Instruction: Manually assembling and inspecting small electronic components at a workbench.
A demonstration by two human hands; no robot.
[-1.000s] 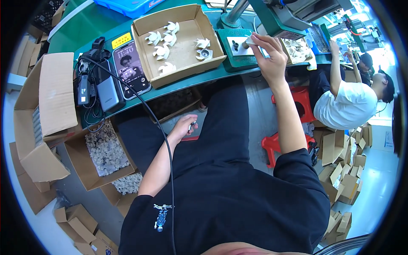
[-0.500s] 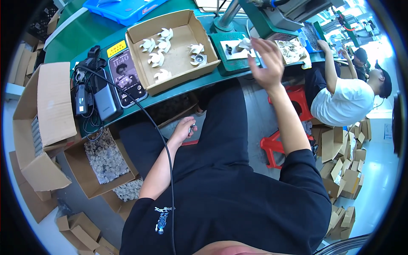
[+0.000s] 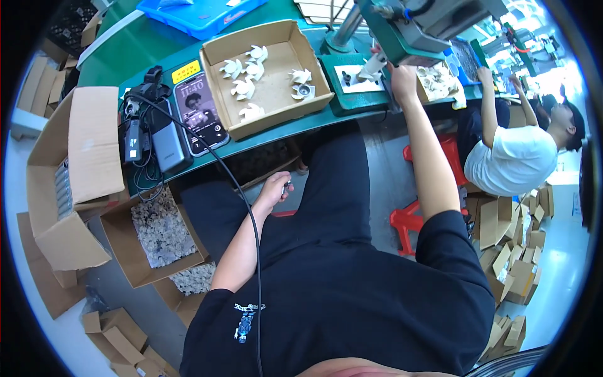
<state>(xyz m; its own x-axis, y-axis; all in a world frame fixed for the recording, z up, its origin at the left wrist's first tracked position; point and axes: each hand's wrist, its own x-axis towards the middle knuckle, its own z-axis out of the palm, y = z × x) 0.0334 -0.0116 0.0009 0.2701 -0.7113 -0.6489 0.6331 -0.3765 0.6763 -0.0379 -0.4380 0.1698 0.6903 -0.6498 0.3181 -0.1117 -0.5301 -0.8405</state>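
My right hand (image 3: 403, 83) is raised to the green bench press (image 3: 411, 47), its fingers curled in beside a grey bar; what they grip is hidden. Next to it a white fan impeller (image 3: 373, 66) sits at the white plate of the green press base (image 3: 355, 100). A small dark part (image 3: 345, 78) shows on the plate. Low over my lap, my left hand (image 3: 274, 192) is closed around a small shiny metal piece (image 3: 287, 186), mostly covered by the fingers. Several white impellers (image 3: 242, 88) lie in the open cardboard box (image 3: 276, 122) left of the press.
Left of the box are a phone (image 3: 200, 116), a grey power bank (image 3: 168, 147) and cables. A black cable (image 3: 242, 195) crosses before me. A box of white parts (image 3: 436, 83) stands right of the press. Cartons, red stools (image 3: 407, 223) and a seated co-worker (image 3: 515, 157) are around.
My right hand has moved from above the press base, fingers spread, up against the press, fingers now curled. The impeller looks tilted differently. The left hand stays low; the whole view has shifted slightly.
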